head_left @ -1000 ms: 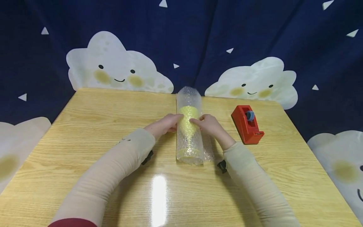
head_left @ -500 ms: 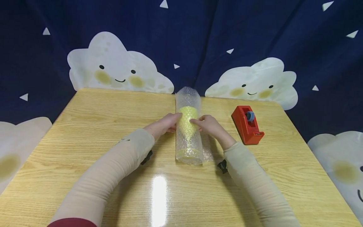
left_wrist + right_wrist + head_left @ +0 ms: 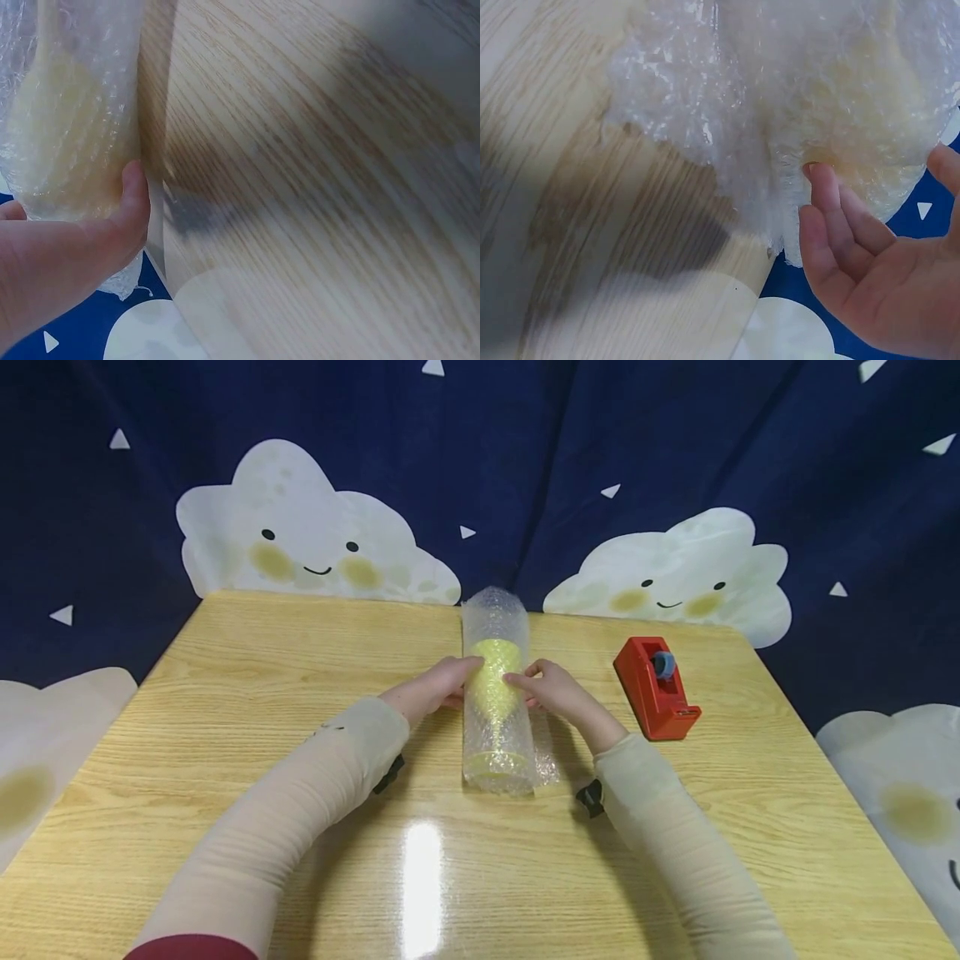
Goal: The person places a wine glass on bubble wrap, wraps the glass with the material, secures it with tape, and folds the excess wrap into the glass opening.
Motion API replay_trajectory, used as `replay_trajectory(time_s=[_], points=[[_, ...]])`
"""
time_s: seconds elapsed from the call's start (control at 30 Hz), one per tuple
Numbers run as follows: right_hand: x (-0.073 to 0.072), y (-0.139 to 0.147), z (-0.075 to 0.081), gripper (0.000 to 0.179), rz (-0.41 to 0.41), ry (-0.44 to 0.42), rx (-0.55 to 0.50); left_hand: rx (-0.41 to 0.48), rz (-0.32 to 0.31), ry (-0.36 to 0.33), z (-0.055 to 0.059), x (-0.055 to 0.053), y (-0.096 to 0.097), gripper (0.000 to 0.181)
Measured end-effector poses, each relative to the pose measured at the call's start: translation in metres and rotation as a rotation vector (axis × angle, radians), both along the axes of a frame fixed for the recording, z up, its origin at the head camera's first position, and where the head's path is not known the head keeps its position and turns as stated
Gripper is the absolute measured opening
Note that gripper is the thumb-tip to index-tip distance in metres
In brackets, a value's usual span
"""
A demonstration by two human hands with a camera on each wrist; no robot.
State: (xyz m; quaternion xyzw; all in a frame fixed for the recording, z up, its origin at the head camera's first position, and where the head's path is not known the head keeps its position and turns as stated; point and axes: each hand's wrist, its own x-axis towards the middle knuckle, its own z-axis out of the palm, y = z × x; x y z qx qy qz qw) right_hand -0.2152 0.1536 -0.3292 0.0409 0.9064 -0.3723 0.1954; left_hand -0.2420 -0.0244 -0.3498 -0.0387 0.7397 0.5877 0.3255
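Bubble wrap [image 3: 498, 735], rolled round a yellow object [image 3: 494, 700], lies at twelve o'clock on the counter [image 3: 300, 643]; left hand [image 3: 437, 683] and right hand [image 3: 558, 687] curl gripping fingers round its nine and three o'clock sides, apparently to hold it snug.

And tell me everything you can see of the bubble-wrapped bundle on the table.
The bundle is clear, glossy bubble wrap rolled around something yellow, goblet-shaped: wide toward the far end, narrowing, then a round base nearer. It lies lengthwise, its far end around the back edge of the table, a loose flap on its right. The left grip and right grip hold its sides.
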Motion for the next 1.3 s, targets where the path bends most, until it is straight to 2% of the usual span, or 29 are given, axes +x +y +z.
replay_trajectory(time_s=[0.37, 0.67, 0.83, 1.07, 1.17, 1.3], points=[[-0.002, 0.001, -0.004, 0.049, -0.017, -0.048, -0.073, -0.023, 0.025, 0.003, 0.004, -0.002, 0.001, 0.057], [-0.001, 0.006, -0.002, 0.056, -0.028, -0.057, -0.089, -0.066, 0.035, 0.086, 0.007, 0.002, 0.008, 0.047], [0.000, 0.009, -0.001, 0.058, -0.015, -0.025, -0.030, -0.073, 0.031, 0.069, 0.008, 0.003, 0.010, 0.051], [-0.003, 0.009, 0.000, 0.061, 0.003, 0.038, 0.075, -0.025, 0.055, 0.040, 0.008, 0.004, 0.011, 0.058], [-0.002, 0.007, 0.002, 0.058, 0.019, 0.046, 0.075, -0.012, 0.054, 0.036, 0.008, 0.004, 0.011, 0.059], [-0.001, 0.007, 0.006, 0.054, 0.030, 0.043, 0.066, -0.033, 0.016, 0.033, 0.009, 0.004, 0.011, 0.061]])
